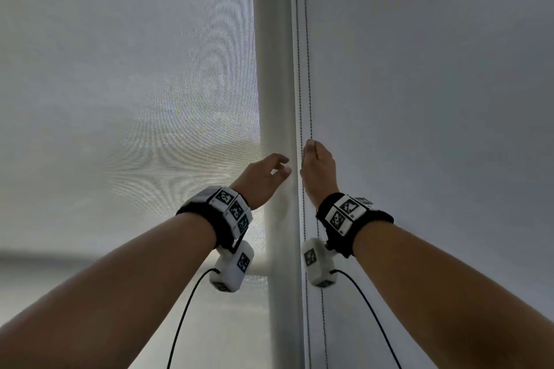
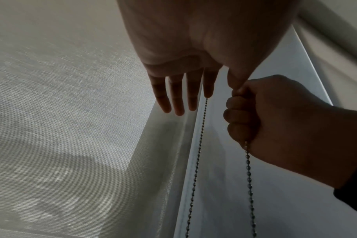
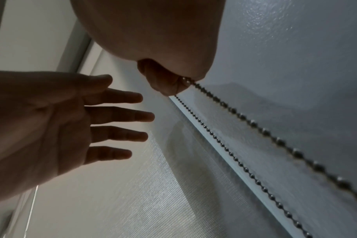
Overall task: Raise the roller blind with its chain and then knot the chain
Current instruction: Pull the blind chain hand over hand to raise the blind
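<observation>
The translucent mesh roller blind [image 1: 126, 105] hangs on the left of a white upright frame [image 1: 272, 69]. Its metal bead chain [image 1: 306, 39] runs down in two strands just right of the frame. My right hand [image 1: 310, 148] is raised and curled in a fist around the right strand [image 3: 255, 125], which comes out below the fist [image 2: 248, 169]. The left strand [image 2: 198, 153] hangs free beside it. My left hand [image 1: 283, 166] is at about the same height in front of the frame, its straight, spread fingers [image 3: 120, 117] holding nothing.
A plain pale wall [image 1: 434, 99] fills the right side behind the chain. A blurred grey shape [image 2: 41, 177] shows through the mesh low in the left wrist view. Black cables [image 1: 186, 308] hang from both wrist cameras.
</observation>
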### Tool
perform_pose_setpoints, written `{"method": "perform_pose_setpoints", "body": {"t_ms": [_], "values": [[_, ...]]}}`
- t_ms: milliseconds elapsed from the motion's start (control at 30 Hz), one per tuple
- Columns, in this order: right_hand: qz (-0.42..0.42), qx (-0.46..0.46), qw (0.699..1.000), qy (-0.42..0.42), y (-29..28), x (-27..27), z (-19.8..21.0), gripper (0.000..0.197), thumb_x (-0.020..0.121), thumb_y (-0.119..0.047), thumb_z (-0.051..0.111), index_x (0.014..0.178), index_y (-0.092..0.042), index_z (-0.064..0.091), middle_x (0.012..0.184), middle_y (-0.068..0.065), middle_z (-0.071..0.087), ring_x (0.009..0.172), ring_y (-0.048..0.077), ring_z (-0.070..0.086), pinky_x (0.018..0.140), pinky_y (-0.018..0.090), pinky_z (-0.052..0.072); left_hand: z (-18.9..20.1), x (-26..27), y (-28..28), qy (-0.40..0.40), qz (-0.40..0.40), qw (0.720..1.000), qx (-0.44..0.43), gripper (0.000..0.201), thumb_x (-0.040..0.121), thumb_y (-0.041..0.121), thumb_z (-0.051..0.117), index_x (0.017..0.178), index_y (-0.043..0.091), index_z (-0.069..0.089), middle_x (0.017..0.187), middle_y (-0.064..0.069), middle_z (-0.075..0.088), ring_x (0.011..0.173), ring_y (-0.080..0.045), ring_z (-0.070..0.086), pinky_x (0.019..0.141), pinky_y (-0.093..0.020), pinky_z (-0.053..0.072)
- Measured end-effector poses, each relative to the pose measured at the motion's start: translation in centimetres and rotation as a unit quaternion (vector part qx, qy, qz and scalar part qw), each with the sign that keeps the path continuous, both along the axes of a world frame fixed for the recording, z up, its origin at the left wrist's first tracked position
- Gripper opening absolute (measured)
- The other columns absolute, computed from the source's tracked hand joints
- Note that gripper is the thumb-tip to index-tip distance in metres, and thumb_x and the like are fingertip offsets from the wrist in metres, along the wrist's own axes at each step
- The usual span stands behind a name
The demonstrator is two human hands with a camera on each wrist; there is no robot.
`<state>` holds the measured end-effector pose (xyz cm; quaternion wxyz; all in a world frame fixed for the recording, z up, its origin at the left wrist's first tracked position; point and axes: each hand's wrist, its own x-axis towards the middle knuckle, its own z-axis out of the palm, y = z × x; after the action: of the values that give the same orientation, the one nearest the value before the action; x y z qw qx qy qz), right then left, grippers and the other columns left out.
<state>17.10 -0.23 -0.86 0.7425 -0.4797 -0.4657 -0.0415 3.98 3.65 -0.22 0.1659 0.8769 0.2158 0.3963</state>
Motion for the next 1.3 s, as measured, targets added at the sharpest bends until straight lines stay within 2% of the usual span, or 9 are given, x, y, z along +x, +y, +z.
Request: {"method": "perform_pose_setpoints", "body": {"t_ms": [233, 467, 733, 867, 967, 1067, 1167, 1233, 1300], "values": [[0.023, 0.037, 0.999, 0.011, -1.4, -0.7, -0.9, 0.039, 0.096, -0.035, 0.037, 0.062, -0.017, 0.031, 0.059, 0.0, 0.031, 0.06, 0.021, 0.031, 0.059, 0.037, 0.033, -0.1, 0.7, -0.5, -0.019, -0.018, 1.0, 0.011, 0.031, 0.095, 0.035, 0.042, 0.119, 0.021, 0.055, 0.098, 0.004, 0.06, 0.097, -0.016, 0.058, 0.083, -0.024, 0.038], [0.031, 0.017, 0.999, 0.019, -3.0, -1.0, -4.9, 0.035, 0.093, -0.037, 0.036, 0.065, -0.016, 0.035, 0.064, 0.007, 0.032, 0.062, 0.021, 0.031, 0.06, 0.038, 0.032, 0.9, 1.3, -2.2, -0.04, -0.056, 0.997, 0.027, 0.031, 0.096, 0.034, 0.039, 0.117, 0.021, 0.057, 0.11, 0.0, 0.066, 0.098, -0.015, 0.06, 0.087, -0.027, 0.044], [0.034, 0.019, 0.998, 0.044, -5.0, -1.3, -8.6, 0.038, 0.088, -0.05, 0.037, 0.055, -0.029, 0.033, 0.059, 0.0, 0.028, 0.06, 0.021, 0.026, 0.06, 0.04, 0.028, 0.3, 3.4, -4.7, -0.058, -0.118, 0.991, -0.037, 0.032, 0.097, 0.028, 0.035, 0.109, 0.014, 0.061, 0.094, -0.006, 0.072, 0.083, -0.017, 0.065, 0.064, -0.012, 0.044], [0.04, 0.001, 0.998, 0.052, -6.0, -1.5, -9.9, 0.039, 0.087, -0.051, 0.037, 0.052, -0.034, 0.034, 0.058, -0.006, 0.026, 0.056, 0.015, 0.023, 0.06, 0.039, 0.026, 0.8, 3.9, -6.1, -0.091, -0.155, 0.981, -0.073, 0.034, 0.097, 0.024, 0.033, 0.107, 0.009, 0.061, 0.089, -0.012, 0.073, 0.077, -0.018, 0.066, 0.071, -0.03, 0.05], [0.042, -0.013, 0.997, 0.055, -6.6, -1.8, -11.8, 0.039, 0.086, -0.051, 0.037, 0.054, -0.031, 0.032, 0.057, -0.005, 0.026, 0.055, 0.016, 0.023, 0.059, 0.039, 0.025, 1.3, 4.0, -7.3, -0.129, -0.184, 0.967, -0.124, 0.035, 0.098, 0.021, 0.031, 0.106, 0.002, 0.059, 0.084, -0.016, 0.071, 0.076, -0.023, 0.066, 0.073, -0.034, 0.054], [0.032, -0.026, 0.998, 0.05, -7.3, -2.3, -14.3, 0.037, 0.086, -0.051, 0.037, 0.06, -0.025, 0.031, 0.059, 0.004, 0.028, 0.057, 0.019, 0.026, 0.057, 0.039, 0.025, 1.2, 4.2, -8.2, -0.172, -0.214, 0.938, -0.211, 0.03, 0.099, 0.014, 0.03, 0.095, 0.0, 0.056, 0.067, -0.015, 0.059, 0.058, -0.025, 0.06, 0.061, -0.035, 0.055], [0.036, -0.036, 0.997, 0.052, -7.9, -2.4, -16.5, 0.038, 0.088, -0.046, 0.039, 0.061, -0.021, 0.031, 0.063, 0.008, 0.029, 0.061, 0.022, 0.027, 0.059, 0.04, 0.026, -0.5, 4.8, -8.4, -0.209, -0.224, 0.904, -0.299, 0.032, 0.094, 0.004, 0.027, 0.07, 0.011, 0.047, 0.051, -0.002, 0.037, 0.041, -0.015, 0.034, 0.04, -0.021, 0.034], [0.066, -0.045, 0.995, 0.061, -8.0, -2.5, -17.2, 0.036, 0.086, -0.043, 0.042, 0.057, -0.023, 0.032, 0.06, 0.004, 0.029, 0.062, 0.021, 0.026, 0.061, 0.041, 0.025, -1.9, 5.1, -8.4, -0.24, -0.216, 0.885, -0.334, 0.035, 0.088, -0.001, 0.023, 0.063, 0.016, 0.042, 0.046, 0.003, 0.032, 0.04, -0.012, 0.023, 0.039, -0.018, 0.022], [0.111, -0.057, 0.988, 0.086, -8.1, -2.6, -17.2, 0.034, 0.084, -0.04, 0.046, 0.053, -0.028, 0.039, 0.055, -0.008, 0.033, 0.06, 0.019, 0.027, 0.062, 0.042, 0.025, -2.6, 5.2, -8.5, -0.259, -0.202, 0.883, -0.335, 0.037, 0.083, -0.004, 0.021, 0.061, 0.018, 0.042, 0.042, 0.007, 0.034, 0.038, -0.01, 0.024, 0.038, -0.018, 0.019]]}}
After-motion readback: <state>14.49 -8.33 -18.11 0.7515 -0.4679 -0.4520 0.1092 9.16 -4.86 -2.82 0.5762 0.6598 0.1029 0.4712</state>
